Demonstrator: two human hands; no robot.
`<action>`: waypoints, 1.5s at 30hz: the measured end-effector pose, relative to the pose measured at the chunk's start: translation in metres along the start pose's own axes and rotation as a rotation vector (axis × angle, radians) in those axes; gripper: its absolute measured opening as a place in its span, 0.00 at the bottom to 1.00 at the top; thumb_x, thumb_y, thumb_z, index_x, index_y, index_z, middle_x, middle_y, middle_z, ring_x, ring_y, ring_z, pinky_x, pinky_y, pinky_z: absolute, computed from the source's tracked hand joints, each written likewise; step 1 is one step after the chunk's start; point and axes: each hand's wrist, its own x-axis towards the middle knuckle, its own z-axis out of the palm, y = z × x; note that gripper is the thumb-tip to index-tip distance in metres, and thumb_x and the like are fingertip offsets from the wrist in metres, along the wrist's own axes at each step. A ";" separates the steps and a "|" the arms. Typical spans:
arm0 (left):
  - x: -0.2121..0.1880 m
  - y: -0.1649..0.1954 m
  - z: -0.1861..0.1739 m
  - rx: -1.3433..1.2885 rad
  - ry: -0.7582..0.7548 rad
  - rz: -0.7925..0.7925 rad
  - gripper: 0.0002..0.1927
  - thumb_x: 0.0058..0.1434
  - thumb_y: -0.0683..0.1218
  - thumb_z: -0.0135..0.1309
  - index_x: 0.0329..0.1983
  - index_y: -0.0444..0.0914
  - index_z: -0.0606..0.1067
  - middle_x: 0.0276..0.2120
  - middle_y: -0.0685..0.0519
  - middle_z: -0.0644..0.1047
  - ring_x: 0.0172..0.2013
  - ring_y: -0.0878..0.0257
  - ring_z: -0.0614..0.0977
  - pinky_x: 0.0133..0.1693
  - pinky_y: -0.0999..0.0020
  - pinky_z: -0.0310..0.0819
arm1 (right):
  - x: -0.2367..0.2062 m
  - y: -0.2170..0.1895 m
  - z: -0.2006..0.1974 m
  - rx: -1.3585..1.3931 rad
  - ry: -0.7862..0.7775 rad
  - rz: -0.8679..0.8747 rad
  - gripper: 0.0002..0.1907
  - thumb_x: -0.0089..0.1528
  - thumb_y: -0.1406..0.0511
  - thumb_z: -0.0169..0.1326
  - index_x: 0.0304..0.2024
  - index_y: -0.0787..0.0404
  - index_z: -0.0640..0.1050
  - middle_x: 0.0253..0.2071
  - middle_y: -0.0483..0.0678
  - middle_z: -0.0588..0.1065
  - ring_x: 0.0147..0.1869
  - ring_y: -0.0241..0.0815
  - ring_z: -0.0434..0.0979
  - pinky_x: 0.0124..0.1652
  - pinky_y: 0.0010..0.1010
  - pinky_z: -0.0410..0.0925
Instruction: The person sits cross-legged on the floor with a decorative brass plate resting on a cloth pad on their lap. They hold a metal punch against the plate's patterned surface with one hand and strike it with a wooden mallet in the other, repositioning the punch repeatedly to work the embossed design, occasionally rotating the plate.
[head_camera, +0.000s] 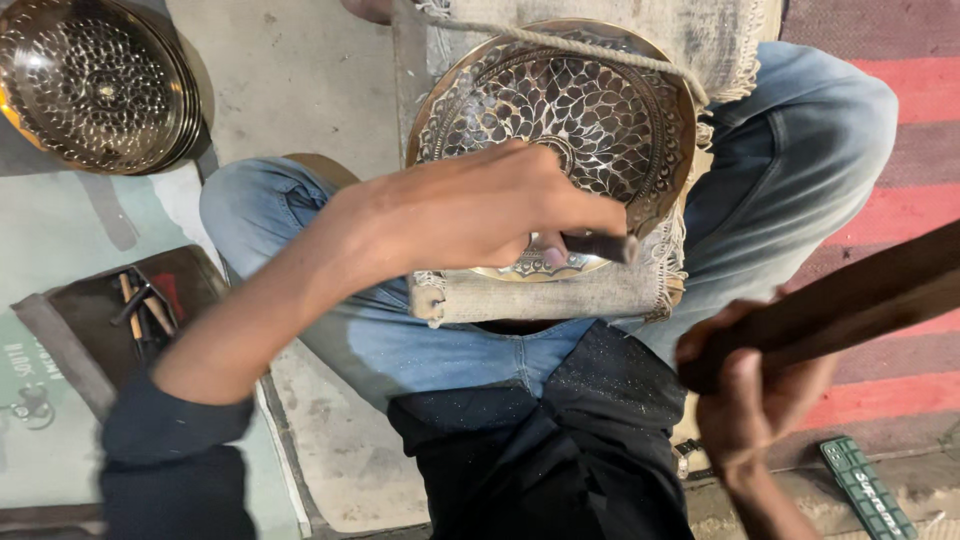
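Observation:
A round brass plate (590, 110) with an engraved petal pattern lies on a cloth pad (560, 295) across my crossed legs, with a rope (580, 48) stretched over its top. My left hand (480, 205) rests on the plate and grips a short dark chisel (600, 246), whose tip points at the plate's lower rim. My right hand (750, 390) is raised at the lower right, closed around a long dark wooden stick (850, 300) that slants up to the right edge.
A stack of similar engraved brass plates (95, 85) stands at the top left. A dark pouch (120, 310) with several small tools lies on the floor at the left. A green flat object (865, 485) lies at the lower right by a red striped mat (900, 150).

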 end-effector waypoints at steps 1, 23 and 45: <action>0.004 0.001 -0.002 0.041 -0.039 -0.008 0.37 0.51 0.22 0.45 0.60 0.43 0.75 0.32 0.46 0.83 0.32 0.61 0.88 0.20 0.66 0.77 | -0.010 0.001 0.003 -0.013 -0.010 0.015 0.30 0.73 0.61 0.53 0.71 0.65 0.57 0.45 0.55 0.74 0.34 0.43 0.77 0.35 0.32 0.72; 0.015 0.006 -0.008 0.201 -0.089 0.139 0.34 0.49 0.26 0.53 0.60 0.41 0.76 0.20 0.44 0.78 0.20 0.55 0.81 0.21 0.56 0.71 | -0.038 0.005 0.004 -0.272 -0.177 0.005 0.27 0.69 0.62 0.56 0.61 0.59 0.55 0.44 0.55 0.72 0.38 0.38 0.72 0.38 0.27 0.68; 0.010 0.007 -0.007 0.234 0.010 0.125 0.29 0.49 0.25 0.51 0.54 0.38 0.77 0.21 0.47 0.80 0.20 0.56 0.83 0.18 0.61 0.74 | -0.056 0.002 0.002 -0.194 -0.083 0.117 0.33 0.68 0.61 0.56 0.67 0.63 0.55 0.46 0.55 0.72 0.35 0.38 0.72 0.36 0.28 0.67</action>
